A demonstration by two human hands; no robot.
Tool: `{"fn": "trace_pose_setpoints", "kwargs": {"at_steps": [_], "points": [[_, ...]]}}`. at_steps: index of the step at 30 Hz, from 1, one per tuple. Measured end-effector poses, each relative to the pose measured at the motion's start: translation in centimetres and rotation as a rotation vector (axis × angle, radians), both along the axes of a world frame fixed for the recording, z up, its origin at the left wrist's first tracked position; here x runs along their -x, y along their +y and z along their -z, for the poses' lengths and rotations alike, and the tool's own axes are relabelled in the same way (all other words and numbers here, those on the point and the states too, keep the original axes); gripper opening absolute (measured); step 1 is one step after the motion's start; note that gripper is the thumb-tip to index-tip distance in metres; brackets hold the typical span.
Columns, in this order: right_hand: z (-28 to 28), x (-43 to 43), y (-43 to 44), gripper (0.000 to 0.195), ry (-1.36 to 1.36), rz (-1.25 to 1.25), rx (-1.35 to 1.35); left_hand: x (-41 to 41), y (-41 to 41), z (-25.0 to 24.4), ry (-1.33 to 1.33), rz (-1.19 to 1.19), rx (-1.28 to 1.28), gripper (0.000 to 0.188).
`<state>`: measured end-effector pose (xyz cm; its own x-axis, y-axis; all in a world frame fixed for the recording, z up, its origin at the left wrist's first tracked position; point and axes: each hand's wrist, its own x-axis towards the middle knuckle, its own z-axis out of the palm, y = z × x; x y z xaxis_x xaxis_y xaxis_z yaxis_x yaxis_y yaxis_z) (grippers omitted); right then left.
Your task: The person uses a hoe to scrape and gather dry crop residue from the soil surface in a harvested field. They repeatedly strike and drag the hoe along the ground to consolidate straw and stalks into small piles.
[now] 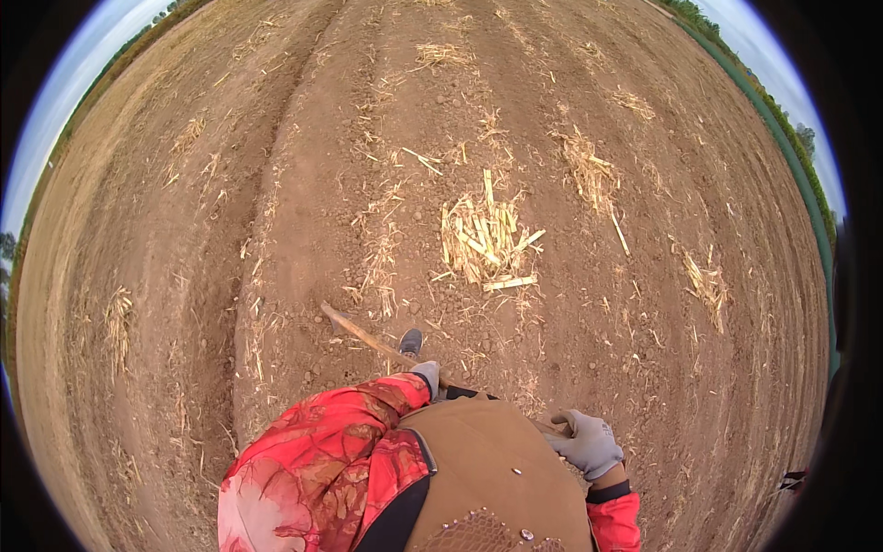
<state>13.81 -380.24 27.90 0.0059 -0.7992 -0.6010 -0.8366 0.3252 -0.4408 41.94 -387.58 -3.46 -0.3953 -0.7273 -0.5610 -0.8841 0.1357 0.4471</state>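
Note:
A long-handled tool with a wooden shaft [372, 339], seemingly a hoe, slants across my front. Its grey head points away to the left, above the soil. My left hand [429, 377], in a grey work glove, is closed around the shaft close to my body. My right hand [588, 441], gloved the same way, grips the shaft's rear part at my right side. The brown front of my clothing hides the stretch of shaft between the hands. Just beyond my left hand, a dark shoe [411, 341] stands on the soil.
A heap of cut dry stalks [486, 238] lies ahead on the tilled soil [310, 228]. More stalk litter [588, 169] spreads to its right. A furrow [238, 297] runs lengthwise on the left. A green strip [793, 148] borders the field at far right.

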Motion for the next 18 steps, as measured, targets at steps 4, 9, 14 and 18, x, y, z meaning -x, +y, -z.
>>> {"fn": "trace_pose_setpoints", "kwargs": {"at_steps": [4, 9, 14, 18], "points": [[4.5, 2.5, 0.5, 0.05, -0.01, -0.051, -0.042, 0.3, -0.2, -0.8, 0.266, -0.56, -0.185, 0.024], [9.4, -1.1, -2.6, 0.039, 0.116, -0.251, -0.162, -4.6, -5.8, -0.4, 1.034, -1.898, -0.279, 0.018], [9.3, -10.3, -10.0, 0.042, -0.009, -0.335, -0.123, -12.7, -13.3, -8.2, 1.022, -1.94, 0.038, 0.019], [10.2, -16.7, -14.9, 0.045, -0.019, -0.344, -0.05, -13.8, -15.8, -8.6, 1.036, -1.93, -0.061, 0.018]]}}
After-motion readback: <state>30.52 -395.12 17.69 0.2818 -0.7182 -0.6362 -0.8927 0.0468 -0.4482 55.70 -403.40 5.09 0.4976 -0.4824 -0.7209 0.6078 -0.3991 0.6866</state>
